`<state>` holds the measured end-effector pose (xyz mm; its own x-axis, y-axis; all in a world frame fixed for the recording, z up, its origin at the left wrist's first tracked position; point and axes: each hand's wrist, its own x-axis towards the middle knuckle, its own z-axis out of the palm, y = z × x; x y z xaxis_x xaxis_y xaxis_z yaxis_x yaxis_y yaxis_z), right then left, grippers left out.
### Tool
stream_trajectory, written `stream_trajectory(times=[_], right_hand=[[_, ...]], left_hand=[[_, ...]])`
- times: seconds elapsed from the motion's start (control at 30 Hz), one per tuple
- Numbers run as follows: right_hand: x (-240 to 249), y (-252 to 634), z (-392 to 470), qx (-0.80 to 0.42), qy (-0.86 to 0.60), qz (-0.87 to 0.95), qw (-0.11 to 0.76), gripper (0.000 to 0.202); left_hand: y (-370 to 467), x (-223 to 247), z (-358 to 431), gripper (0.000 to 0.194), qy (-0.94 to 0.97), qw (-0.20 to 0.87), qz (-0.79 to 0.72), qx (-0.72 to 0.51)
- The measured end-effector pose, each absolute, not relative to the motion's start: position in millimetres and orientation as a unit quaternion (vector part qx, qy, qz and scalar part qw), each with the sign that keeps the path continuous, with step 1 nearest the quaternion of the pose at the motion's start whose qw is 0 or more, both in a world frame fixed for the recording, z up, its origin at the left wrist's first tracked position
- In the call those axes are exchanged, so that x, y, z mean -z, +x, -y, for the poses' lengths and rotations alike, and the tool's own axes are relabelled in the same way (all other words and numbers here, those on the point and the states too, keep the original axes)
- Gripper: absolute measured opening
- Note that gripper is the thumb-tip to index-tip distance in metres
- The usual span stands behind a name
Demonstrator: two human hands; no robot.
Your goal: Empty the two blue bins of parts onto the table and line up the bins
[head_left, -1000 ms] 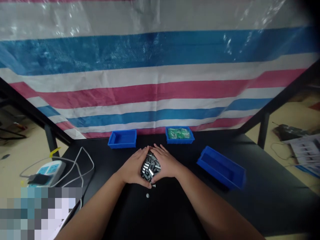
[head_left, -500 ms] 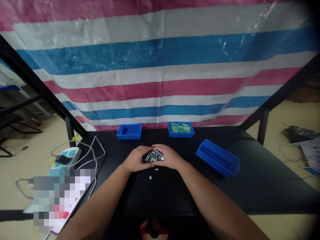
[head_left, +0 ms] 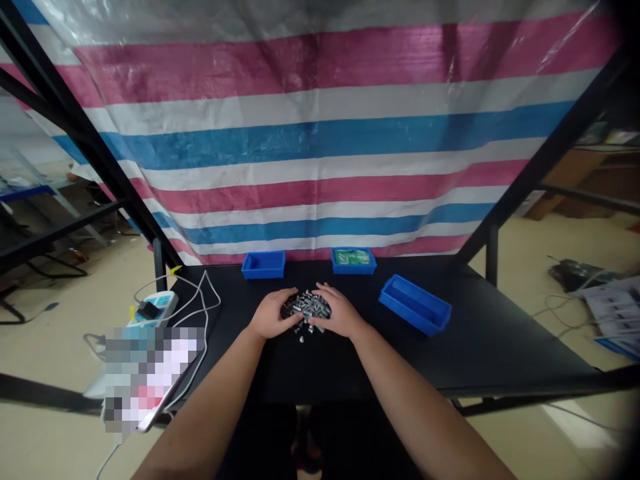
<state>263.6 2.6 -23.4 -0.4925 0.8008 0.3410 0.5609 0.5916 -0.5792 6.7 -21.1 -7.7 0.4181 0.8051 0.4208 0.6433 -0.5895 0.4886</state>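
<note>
Heap of metal fasteners (head_left: 311, 303) on black tabletop (head_left: 500, 347), centre of frame, slightly below middle; left hand (head_left: 274, 315) and right hand (head_left: 340, 312) cupped around its sides, fingers curved, unclenched; whether any piece is pinched, cannot tell; gap between fingertips at far side may let pieces spill if palms press unevenly; stray fastener (head_left: 301, 339), just below heap, may roll toward table's near edge if nudged.

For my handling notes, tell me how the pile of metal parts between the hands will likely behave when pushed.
The pile of metal parts will probably spread rather than slide as one, since it lies loose. Some may roll, as several look rounded. The shine suggests smooth, perhaps slippery surfaces.
</note>
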Motion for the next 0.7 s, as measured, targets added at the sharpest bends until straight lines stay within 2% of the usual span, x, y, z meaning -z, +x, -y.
stream_trajectory(times=[0.2, 0.3, 0.47, 0.7], right_hand=[[25, 273, 13, -0.205, -0.431, 0.85, 0.223, 0.128], [24, 270, 14, -0.214, -0.406, 0.867, 0.196, 0.138], [21, 256, 6, -0.235, -0.372, 0.872, 0.214, 0.131], [24, 253, 0, -0.264, -0.349, 0.866, 0.242, 0.109]], left_hand=[[-11, 19, 36, 0.136, 0.848, 0.133, -0.468, -0.212], [-8, 24, 34, 0.151, 0.858, 0.139, -0.462, -0.179], [3, 25, 22, 0.147, 0.861, 0.145, -0.449, -0.189], [5, 18, 16, 0.119, 0.872, 0.173, -0.411, -0.202]])
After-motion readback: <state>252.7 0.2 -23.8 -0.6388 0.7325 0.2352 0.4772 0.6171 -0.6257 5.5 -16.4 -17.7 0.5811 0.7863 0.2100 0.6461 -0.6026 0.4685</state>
